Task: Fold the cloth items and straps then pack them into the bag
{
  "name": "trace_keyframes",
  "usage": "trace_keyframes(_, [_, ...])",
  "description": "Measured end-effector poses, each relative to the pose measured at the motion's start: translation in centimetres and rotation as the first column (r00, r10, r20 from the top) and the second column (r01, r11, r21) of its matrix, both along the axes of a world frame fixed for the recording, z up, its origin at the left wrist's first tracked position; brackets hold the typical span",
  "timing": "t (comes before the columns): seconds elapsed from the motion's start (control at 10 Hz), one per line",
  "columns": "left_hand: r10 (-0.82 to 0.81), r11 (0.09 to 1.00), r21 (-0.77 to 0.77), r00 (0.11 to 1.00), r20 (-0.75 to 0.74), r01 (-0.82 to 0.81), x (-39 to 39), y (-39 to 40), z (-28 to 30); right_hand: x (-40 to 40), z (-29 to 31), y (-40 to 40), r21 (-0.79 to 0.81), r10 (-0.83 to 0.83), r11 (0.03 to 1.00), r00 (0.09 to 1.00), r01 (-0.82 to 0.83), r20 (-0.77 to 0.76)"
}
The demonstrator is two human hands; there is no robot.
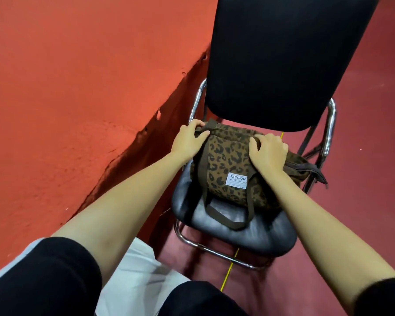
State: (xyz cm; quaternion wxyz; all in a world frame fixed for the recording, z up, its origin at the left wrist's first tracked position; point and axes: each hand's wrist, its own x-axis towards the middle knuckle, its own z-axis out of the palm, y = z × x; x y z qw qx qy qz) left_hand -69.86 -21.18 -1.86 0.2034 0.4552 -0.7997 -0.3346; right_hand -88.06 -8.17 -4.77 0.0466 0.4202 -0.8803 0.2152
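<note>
Left hand: gripping the top edge of the bag, fingers curled over it. Right hand: lying on the bag's top at the other end, fingers bent and pressing down; whether it is holding anything, I cannot tell. Bag: sitting on the chair seat, one handle trailing forward. Loose cloths or straps: none showing, so packing is looking finished or nearly so. Floor: red.
</note>
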Motion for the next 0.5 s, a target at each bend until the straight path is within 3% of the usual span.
trace_keyframes(0.2, [-0.027,0.988,-0.151,1.0,0.001,0.027,1.4,0.6,-0.7,2.3,0.1,0.7,-0.184,0.124,0.973,0.987,-0.141,-0.104])
trace_keyframes(0.5, [-0.069,0.983,-0.166,0.997,0.043,0.075,3.7,2.5,0.2,4.8,0.6,1.0,-0.252,0.238,0.934,0.967,-0.254,-0.091])
